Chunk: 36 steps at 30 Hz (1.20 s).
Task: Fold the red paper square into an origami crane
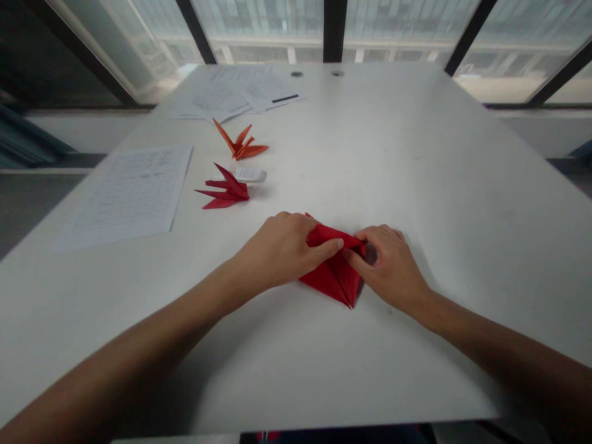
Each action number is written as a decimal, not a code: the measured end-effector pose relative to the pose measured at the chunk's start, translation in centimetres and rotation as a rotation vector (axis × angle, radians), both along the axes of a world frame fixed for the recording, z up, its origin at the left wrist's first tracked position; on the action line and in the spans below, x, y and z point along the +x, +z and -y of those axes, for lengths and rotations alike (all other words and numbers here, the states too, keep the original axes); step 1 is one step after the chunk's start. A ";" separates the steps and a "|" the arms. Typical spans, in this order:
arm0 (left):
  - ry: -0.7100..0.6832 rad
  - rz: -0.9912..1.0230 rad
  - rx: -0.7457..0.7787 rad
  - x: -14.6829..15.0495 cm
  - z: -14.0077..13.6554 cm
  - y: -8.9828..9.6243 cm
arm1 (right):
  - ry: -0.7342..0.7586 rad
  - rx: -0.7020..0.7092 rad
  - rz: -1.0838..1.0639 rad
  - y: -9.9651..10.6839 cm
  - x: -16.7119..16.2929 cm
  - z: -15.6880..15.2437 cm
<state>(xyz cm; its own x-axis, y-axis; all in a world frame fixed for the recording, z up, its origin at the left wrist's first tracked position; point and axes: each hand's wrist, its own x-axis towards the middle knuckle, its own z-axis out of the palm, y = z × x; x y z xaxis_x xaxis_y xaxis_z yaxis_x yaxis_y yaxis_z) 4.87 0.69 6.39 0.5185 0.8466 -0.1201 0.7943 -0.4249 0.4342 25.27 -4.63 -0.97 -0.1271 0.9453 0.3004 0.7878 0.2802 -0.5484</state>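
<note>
Left hand [277, 250] and right hand [386, 265] pinching red paper [335, 274] flat on table [416, 154]; uneven finger pressure likely skews crease, tears fold.

A white table [416, 154] stretched away beyond the hands. Past its far edge, tall windows [398, 24] with dark frames [335, 28] let in pale daylight.

Nothing legible here. The printed sheet [132, 191] on the left of the table [416, 185] carries rows of fine type, too blurred to read. Same for the papers [240, 92] at the far edge, and the small white device [248, 174] shows only unreadable marks.
</note>
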 end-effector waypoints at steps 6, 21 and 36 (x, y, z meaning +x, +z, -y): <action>-0.145 0.078 0.053 0.1 0.1 -0.8 | 0.000 0.051 -0.056 0.1 0.2 -0.1; 0.045 0.398 -0.082 -0.4 -1.2 -2.9 | 0.078 0.075 0.027 -0.3 0.3 0.8; 0.163 0.355 -0.047 0.2 -1.1 -3.8 | 0.200 0.051 0.111 -0.6 0.3 0.8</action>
<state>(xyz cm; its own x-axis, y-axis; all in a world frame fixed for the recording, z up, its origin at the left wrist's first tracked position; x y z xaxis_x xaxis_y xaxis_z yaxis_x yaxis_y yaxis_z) 5.05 1.83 2.62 0.3939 0.9192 0.0019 0.6465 -0.2785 0.7103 25.57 -5.41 -1.53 -0.3453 0.8820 0.3207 0.7686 0.4619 -0.4425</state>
